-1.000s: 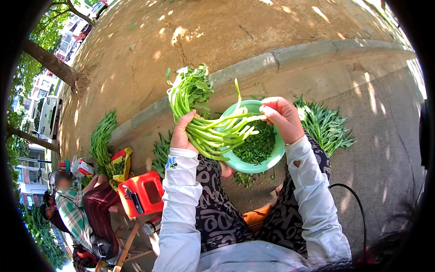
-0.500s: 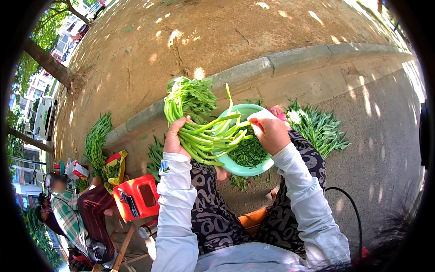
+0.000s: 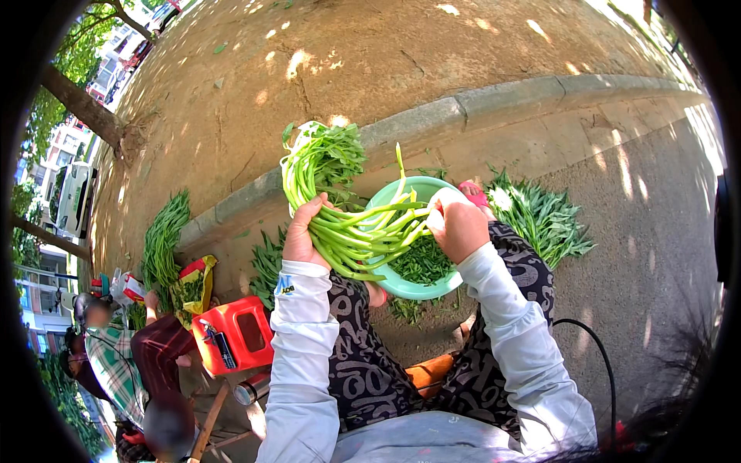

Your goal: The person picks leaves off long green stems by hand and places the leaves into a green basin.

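Note:
My left hand (image 3: 303, 236) grips a thick bundle of long green leafy stalks (image 3: 340, 224), leaves pointing up and left, cut ends to the right. My right hand (image 3: 458, 224) pinches the stalk ends over a light green plastic bowl (image 3: 417, 286) that holds chopped green pieces. The bowl rests over my knees, which are in dark patterned trousers. Both arms wear white sleeves.
Loose greens lie on the pavement at the right (image 3: 542, 217) and left (image 3: 160, 245). A concrete curb (image 3: 478, 100) borders bare dirt beyond. A red plastic container (image 3: 233, 336) stands at lower left, next to a seated person (image 3: 131, 363) in a plaid shirt.
The bundle and both hands have shifted slightly left and lower over the bowl; my right hand now sits at the stalk ends rather than above the bowl's right rim.

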`<control>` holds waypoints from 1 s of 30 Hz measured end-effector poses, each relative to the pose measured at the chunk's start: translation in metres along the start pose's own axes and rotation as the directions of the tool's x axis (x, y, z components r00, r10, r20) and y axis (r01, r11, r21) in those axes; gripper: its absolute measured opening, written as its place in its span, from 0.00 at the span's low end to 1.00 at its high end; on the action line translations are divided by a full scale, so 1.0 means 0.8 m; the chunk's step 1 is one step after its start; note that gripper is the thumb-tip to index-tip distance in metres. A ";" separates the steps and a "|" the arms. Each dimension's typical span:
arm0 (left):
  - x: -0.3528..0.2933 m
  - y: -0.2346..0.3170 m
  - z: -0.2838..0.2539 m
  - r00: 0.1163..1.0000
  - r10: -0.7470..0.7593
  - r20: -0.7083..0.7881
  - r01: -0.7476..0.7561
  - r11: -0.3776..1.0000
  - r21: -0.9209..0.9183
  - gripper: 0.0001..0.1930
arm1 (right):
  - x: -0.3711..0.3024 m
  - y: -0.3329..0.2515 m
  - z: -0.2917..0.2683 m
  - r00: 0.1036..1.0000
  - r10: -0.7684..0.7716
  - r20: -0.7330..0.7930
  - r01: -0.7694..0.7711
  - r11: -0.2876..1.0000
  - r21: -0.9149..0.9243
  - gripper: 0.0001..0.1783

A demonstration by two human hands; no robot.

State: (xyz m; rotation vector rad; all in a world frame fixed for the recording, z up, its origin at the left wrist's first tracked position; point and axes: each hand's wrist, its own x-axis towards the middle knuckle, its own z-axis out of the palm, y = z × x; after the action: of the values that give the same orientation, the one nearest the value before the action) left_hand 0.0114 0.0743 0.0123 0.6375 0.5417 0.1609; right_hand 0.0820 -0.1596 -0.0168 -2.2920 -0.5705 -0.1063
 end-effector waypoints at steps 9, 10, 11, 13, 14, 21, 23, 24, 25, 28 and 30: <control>-0.001 -0.001 -0.003 0.999 0.046 0.028 -0.046 0.999 -0.024 0.20 | 0.014 0.015 -0.014 0.894 0.259 0.367 -0.446 0.410 0.796 0.05; -0.001 -0.001 -0.003 0.998 0.050 0.028 -0.049 0.998 -0.025 0.20 | 0.015 0.014 -0.017 0.872 0.279 0.402 -0.481 0.339 0.808 0.04; -0.003 0.000 -0.003 0.998 0.056 0.021 -0.056 0.998 -0.014 0.20 | 0.016 0.017 -0.017 0.860 0.325 0.394 -0.491 0.316 0.812 0.04; -0.008 0.003 -0.001 0.998 0.069 0.008 -0.069 0.998 0.008 0.20 | 0.018 0.026 -0.017 0.828 0.415 0.377 -0.507 0.269 0.819 0.03; -0.009 0.006 -0.003 0.999 0.047 0.010 -0.048 0.999 0.026 0.19 | 0.019 0.027 -0.020 0.836 0.429 0.342 -0.495 0.321 0.807 0.04; -0.020 0.010 -0.009 0.996 0.076 0.035 -0.081 0.984 0.157 0.18 | 0.008 0.026 -0.010 0.987 0.129 0.097 -0.149 0.958 0.244 0.06; -0.023 0.009 -0.005 0.995 0.092 0.024 -0.095 0.969 0.227 0.20 | 0.009 0.013 -0.007 0.993 0.119 -0.005 -0.107 0.913 0.393 0.08; -0.025 0.007 -0.002 0.994 0.101 0.037 -0.107 0.960 0.260 0.21 | 0.009 0.006 -0.011 0.996 0.074 -0.051 -0.047 0.911 0.409 0.09; -0.027 0.007 0.001 0.993 0.111 0.049 -0.120 0.948 0.293 0.21 | 0.009 0.000 -0.014 0.995 0.030 -0.098 0.015 0.905 0.424 0.10; -0.033 0.008 0.008 0.996 0.080 0.048 -0.092 0.919 0.382 0.22 | 0.008 -0.007 -0.013 0.958 -0.247 -0.149 0.274 0.939 0.207 0.15; -0.034 0.010 0.007 0.996 0.071 0.057 -0.088 0.899 0.428 0.22 | 0.007 -0.009 -0.007 0.933 -0.344 -0.105 0.352 0.934 0.066 0.14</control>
State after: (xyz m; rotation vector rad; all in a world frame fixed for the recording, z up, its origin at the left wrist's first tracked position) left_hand -0.0087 0.0692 0.0326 1.0951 0.5162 0.1046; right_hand 0.0848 -0.1572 -0.0068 -2.0718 -0.9119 -0.3519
